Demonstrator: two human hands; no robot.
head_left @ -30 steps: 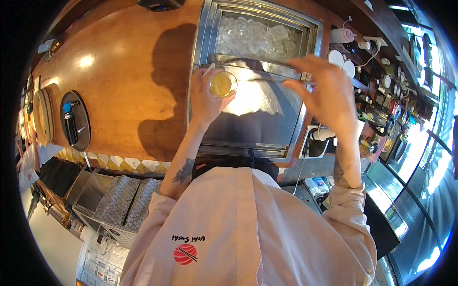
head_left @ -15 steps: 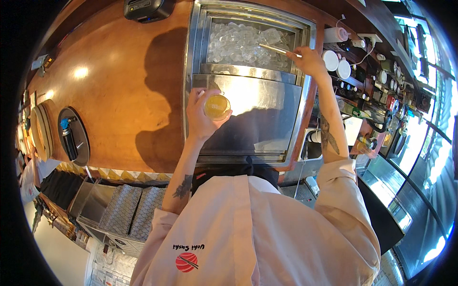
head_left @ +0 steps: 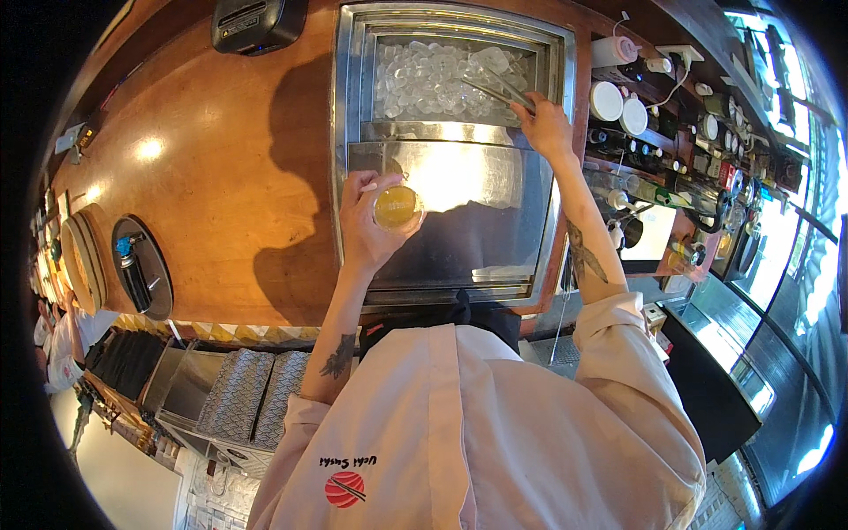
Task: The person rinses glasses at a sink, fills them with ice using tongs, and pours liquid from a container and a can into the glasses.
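A glass of yellow liquid (head_left: 397,207) is gripped in my left hand (head_left: 366,218), above the flat metal lid (head_left: 459,238) of a steel ice bin. The fingers wrap round the glass's left side. My right hand (head_left: 545,128) is closed on metal tongs (head_left: 500,89), whose two arms stand apart over the ice cubes (head_left: 430,79) in the far part of the bin. One larger piece of ice (head_left: 491,60) lies close to the tongs' tips. I cannot tell whether the tips touch any ice.
Left on the wooden counter (head_left: 203,177), a blow torch (head_left: 132,272) lies on a dark round board (head_left: 157,265). A black device (head_left: 256,24) stands at the far edge. White-lidded containers (head_left: 607,101) and bottles crowd the right side. Another person's arm shows at far left.
My right hand has moved slightly left and nearer, and the tongs' arms now show spread apart. My left hand still holds the glass, a little lower in view. The whole view has shifted slightly.
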